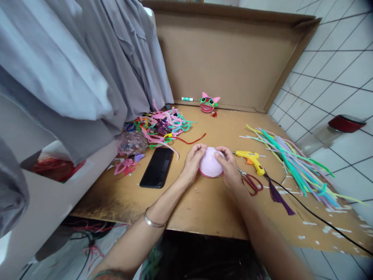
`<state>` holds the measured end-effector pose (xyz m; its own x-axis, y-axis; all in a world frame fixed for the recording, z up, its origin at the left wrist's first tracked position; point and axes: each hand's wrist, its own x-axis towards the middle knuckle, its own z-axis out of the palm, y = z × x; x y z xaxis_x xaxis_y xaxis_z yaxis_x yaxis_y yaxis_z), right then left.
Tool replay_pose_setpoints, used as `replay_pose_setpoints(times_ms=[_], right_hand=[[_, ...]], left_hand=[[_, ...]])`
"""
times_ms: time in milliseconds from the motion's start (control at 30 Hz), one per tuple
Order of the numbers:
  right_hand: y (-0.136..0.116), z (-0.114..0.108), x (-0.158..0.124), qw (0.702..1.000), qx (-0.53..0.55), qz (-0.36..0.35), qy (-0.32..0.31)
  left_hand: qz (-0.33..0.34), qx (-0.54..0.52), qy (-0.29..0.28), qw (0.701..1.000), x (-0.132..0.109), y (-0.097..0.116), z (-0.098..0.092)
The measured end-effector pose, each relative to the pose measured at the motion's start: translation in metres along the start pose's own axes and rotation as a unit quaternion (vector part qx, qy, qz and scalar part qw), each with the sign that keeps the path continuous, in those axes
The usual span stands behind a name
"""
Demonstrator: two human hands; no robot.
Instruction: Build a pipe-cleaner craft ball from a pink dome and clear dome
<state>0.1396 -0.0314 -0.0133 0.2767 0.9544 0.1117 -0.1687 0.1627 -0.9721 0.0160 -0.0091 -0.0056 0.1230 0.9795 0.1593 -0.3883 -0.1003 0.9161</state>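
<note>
Pink dome [210,165]: sits on the brown table [204,210], in the middle, between both hands
Left hand [193,161]: fingers curled around the dome's left side, touching it
Right hand [229,167]: fingers bent over the dome's right side, touching it
Black phone [157,167]: lies flat, just left of the hands
Yellow glue gun [252,159]: near the right hand
Red scissors [251,182]: right beside the right hand

My single head-worn view: looks forward and down over wooden tabletop [204,210], hands close below, cardboard backboard [221,58] far, tiled wall [335,77] right.
</note>
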Motion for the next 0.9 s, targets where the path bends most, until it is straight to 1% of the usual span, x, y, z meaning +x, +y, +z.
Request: replay_pose_setpoints(times_ms=[167, 333, 500, 700, 900], right_hand=[[-0.0054, 0.0001, 0.0009, 0.998, 0.064, 0.015, -0.022], [-0.0084, 0.0003, -0.0001, 0.995, 0.099, 0.026, -0.023], [-0.0046, -0.0006, -0.0009, 0.996, 0.074, 0.031, -0.039], [-0.0029, 0.0001, -0.0021, 0.997, 0.062, 0.032, -0.041], [0.0003, 0.0012, -0.0023, 1.0, 0.005, 0.015, -0.023]], left_hand=[[-0.008, 0.009, 0.019, 1.0, 0.0018, 0.0001, -0.0032], [-0.026, 0.042, 0.003, 0.999, 0.0023, 0.0001, -0.0076], [-0.047, 0.042, -0.005, 0.998, 0.0029, 0.0021, -0.0082], [-0.043, 0.031, -0.021, 0.998, 0.0033, 0.0024, -0.0098], [-0.044, 0.034, -0.022, 0.998, -0.001, 0.0038, -0.007]])
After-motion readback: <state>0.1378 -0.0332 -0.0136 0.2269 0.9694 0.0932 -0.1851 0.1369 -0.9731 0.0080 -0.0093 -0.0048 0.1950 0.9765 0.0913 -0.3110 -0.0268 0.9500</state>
